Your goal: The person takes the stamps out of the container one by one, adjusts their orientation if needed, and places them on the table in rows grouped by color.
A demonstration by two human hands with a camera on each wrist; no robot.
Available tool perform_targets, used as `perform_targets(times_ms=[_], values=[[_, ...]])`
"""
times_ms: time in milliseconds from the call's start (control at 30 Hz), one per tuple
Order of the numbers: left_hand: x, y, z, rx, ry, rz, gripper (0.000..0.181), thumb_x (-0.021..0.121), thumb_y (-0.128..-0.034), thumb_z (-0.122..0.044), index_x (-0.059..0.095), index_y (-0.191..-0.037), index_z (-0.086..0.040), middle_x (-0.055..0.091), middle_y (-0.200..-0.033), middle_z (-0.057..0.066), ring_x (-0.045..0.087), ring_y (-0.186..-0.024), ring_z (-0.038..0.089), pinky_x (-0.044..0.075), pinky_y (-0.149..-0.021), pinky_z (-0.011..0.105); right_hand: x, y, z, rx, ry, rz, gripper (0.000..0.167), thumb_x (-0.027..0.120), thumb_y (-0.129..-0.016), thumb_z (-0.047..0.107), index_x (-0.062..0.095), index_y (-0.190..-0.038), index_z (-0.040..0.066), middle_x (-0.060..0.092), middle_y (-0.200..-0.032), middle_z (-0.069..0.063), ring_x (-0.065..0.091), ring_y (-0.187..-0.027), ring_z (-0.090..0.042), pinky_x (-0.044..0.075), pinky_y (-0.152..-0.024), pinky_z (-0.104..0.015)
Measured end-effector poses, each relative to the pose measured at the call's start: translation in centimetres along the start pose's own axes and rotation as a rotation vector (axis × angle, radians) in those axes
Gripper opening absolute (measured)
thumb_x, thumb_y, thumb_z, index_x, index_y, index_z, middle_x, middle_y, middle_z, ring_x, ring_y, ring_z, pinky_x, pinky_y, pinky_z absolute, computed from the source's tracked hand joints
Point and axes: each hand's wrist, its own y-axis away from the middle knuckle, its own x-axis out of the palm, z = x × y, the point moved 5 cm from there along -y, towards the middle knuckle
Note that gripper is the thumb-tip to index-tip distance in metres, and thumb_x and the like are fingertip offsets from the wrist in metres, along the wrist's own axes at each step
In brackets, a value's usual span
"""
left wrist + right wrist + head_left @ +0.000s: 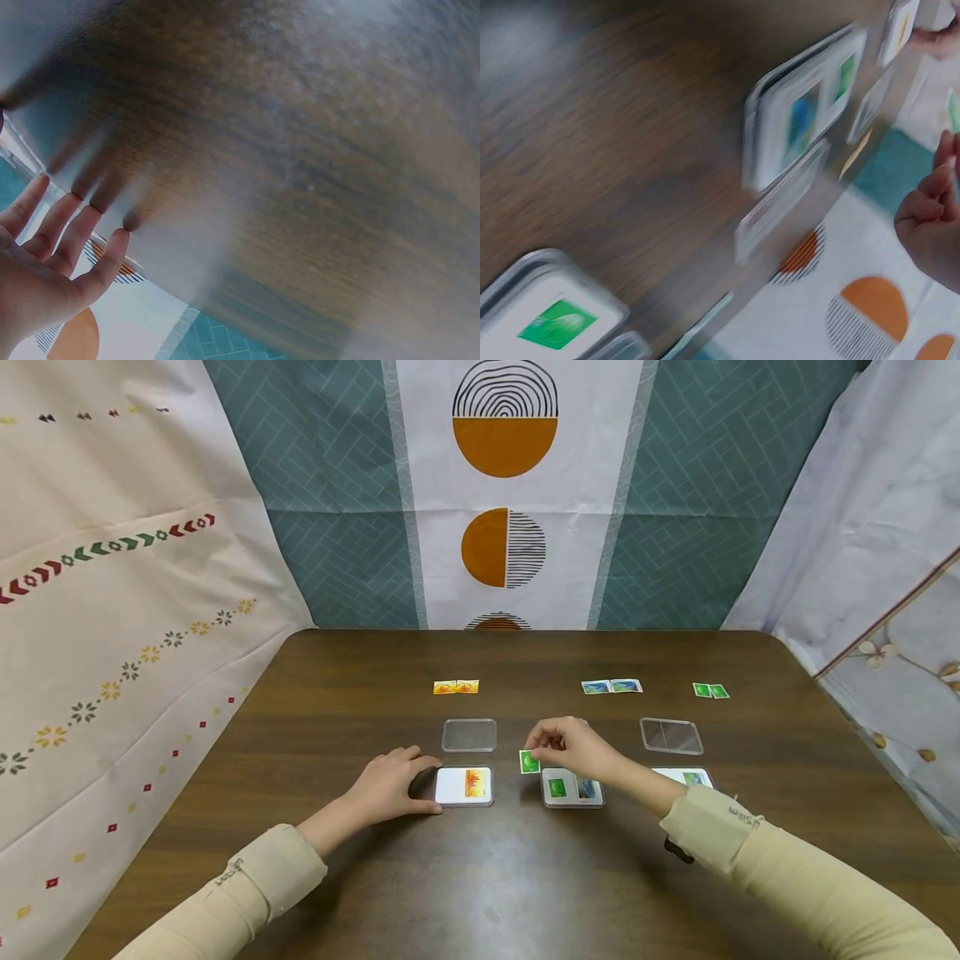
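My right hand [573, 747] pinches a small green stamp [529, 762] by its upper edge, left of the middle clear case [572, 802]. That case has a white insert bearing a green stamp [557, 787] and a blue landscape stamp [587, 789]. My left hand [390, 783] rests at the left end of another case [450, 787], its thumb and index finger by the two left corners. An orange stamp [476, 782] lies on that case's white insert. In the left wrist view the left hand's fingers [75, 240] look straight and spread.
A third case [681, 777] with a green stamp is partly hidden behind my right forearm. Clear lids [469, 736] [671, 737] lie behind the cases. Farther back are pairs of orange [456, 687], blue [611, 687] and green stamps [710, 691]. Patterned cloths [330, 493] surround the table.
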Motion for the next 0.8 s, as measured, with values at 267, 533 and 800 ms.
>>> perform_targets(times_ms=[267,533,800], values=[[0.0,0.0,0.0,0.006,-0.005,-0.004,0.063,0.076,-0.0692,-0.054,0.063,-0.118,-0.017,0.061,-0.098,0.002,0.058,-0.089,0.020,0.049,-0.073,0.041,-2.0,0.9,-1.7,-0.026,0.032,-0.040,0.005,0.067,-0.085,0.006,0.068,-0.088,0.003,0.065,-0.075,-0.008,0.041,-0.059,-0.005,0.036,-0.055,-0.021],[0.1,0.1,-0.2,0.002,0.009,-0.008,0.063,0.076,-0.0696,-0.053,0.063,-0.119,-0.017,0.061,-0.100,0.003,0.058,-0.089,0.021,0.049,-0.074,0.043,-3.8,2.2,-2.8,-0.005,0.068,-0.082,0.005,0.066,-0.086,0.005,0.068,-0.090,0.003,0.064,-0.076,-0.007,0.042,-0.060,-0.006,0.036,-0.056,-0.022],[0.1,0.3,0.0,-0.002,-0.004,-0.024,0.063,0.076,-0.0687,-0.054,0.063,-0.118,-0.018,0.060,-0.096,0.002,0.057,-0.088,0.020,0.049,-0.072,0.041,-5.7,2.5,-4.3,0.019,0.087,-0.084,0.006,0.064,-0.087,0.004,0.067,-0.092,0.001,0.065,-0.078,-0.009,0.045,-0.062,-0.006,0.038,-0.057,-0.022]])
